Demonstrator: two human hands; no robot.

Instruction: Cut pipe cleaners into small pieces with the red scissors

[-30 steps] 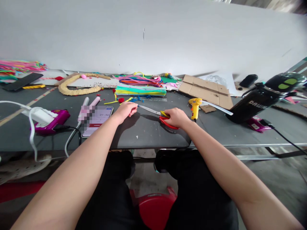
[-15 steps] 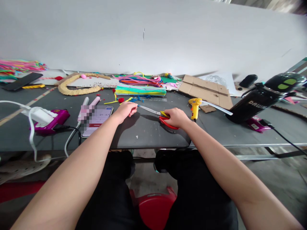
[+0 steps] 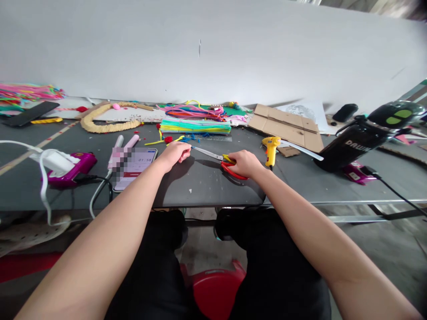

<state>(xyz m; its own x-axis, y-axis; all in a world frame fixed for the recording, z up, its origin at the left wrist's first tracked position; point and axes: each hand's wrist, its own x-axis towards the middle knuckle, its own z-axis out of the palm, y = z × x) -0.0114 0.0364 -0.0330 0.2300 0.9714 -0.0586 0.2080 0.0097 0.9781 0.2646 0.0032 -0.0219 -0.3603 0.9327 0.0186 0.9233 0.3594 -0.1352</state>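
Note:
My right hand (image 3: 245,162) is wrapped around the red-and-yellow handles of a pair of scissors (image 3: 210,154), whose blades point left over the grey table. At the blade tips, my left hand (image 3: 175,154) is closed in a pinch. A bit of blue, apparently a pipe cleaner, shows at its fingertips; most of it is hidden by the fingers. Just behind lie short blue pipe cleaner pieces (image 3: 200,136), a red pom-pom-like bit (image 3: 168,139) and a yellow pipe cleaner (image 3: 154,143). A bundle of pale green and yellow pipe cleaners (image 3: 195,126) lies farther back.
A yellow glue gun (image 3: 272,150) stands right of my right hand, with cardboard (image 3: 287,126) behind it and a black bottle (image 3: 360,138) farther right. On the left are a phone (image 3: 142,162), a purple power block (image 3: 71,173) with cables and a curved cream-coloured form (image 3: 90,120).
Both hands and the scissors stay almost where they were. The phone's timer has gone from 01:57 to 01:58.

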